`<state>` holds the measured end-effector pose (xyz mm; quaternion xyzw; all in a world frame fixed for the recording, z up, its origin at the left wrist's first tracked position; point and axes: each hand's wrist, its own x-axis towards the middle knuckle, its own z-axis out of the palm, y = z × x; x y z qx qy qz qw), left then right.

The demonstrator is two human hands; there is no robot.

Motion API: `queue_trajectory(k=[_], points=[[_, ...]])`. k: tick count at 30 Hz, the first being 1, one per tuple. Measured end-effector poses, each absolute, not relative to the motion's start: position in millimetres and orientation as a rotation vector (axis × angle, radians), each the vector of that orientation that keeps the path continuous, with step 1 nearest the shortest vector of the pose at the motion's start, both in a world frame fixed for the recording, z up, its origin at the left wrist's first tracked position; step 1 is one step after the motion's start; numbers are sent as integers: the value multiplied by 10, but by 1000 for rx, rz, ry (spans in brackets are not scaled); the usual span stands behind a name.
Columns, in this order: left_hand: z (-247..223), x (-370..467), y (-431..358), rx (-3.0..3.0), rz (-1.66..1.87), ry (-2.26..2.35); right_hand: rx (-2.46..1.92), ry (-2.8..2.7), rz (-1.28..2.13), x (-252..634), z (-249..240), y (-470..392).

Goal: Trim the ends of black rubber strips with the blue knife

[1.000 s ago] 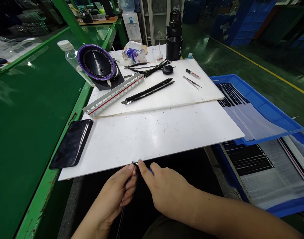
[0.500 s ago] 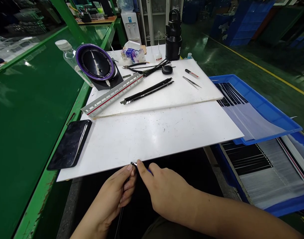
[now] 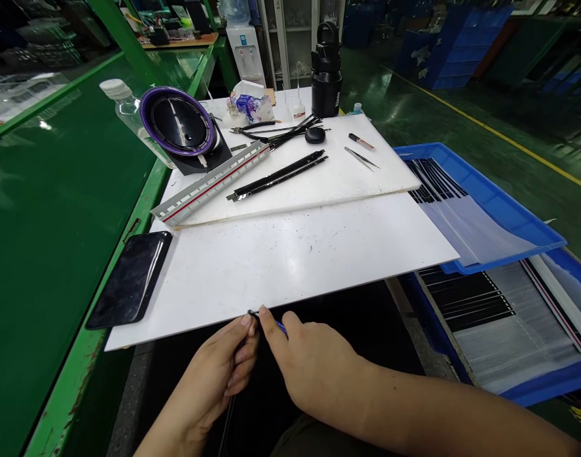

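Note:
Just off the near edge of the white board (image 3: 290,254), my left hand (image 3: 228,362) pinches the end of a thin black strip (image 3: 229,412) that hangs down below it. My right hand (image 3: 309,362) is wrapped round a blue-handled tool (image 3: 281,327), its index finger stretched along it. The tool's thin metal tip meets the strip's end at my left fingertips. Most of the tool is hidden inside my right hand.
On the raised white slab (image 3: 357,181) lie black strips (image 3: 280,176), a scale ruler (image 3: 214,184), tweezers (image 3: 361,157), a black case (image 3: 315,134) and pliers (image 3: 252,130). A phone (image 3: 131,279) lies left; a blue tray (image 3: 509,216) stands right.
The view has shifted slightly, so the board and its objects appear a little further left. Both hands keep nearly the same pose, and more of the blue handle shows.

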<state>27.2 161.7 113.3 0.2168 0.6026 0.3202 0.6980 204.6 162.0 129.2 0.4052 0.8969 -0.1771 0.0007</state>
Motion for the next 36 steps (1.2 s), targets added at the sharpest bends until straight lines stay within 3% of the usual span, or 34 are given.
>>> queue_trajectory(k=[4, 15, 28, 36], points=[[1120, 225, 1621, 455, 715, 1267, 1273, 2798, -480, 2031, 1266, 1592], [1144, 306, 1607, 499, 768, 1317, 1384, 2786, -831, 2076, 1314, 1600], [1146, 291, 1587, 503, 760, 1320, 1318, 2807, -589, 2019, 1293, 1584], [1365, 305, 1427, 682, 861, 1445, 1627, 2878, -1026, 2333, 1217, 1690]])
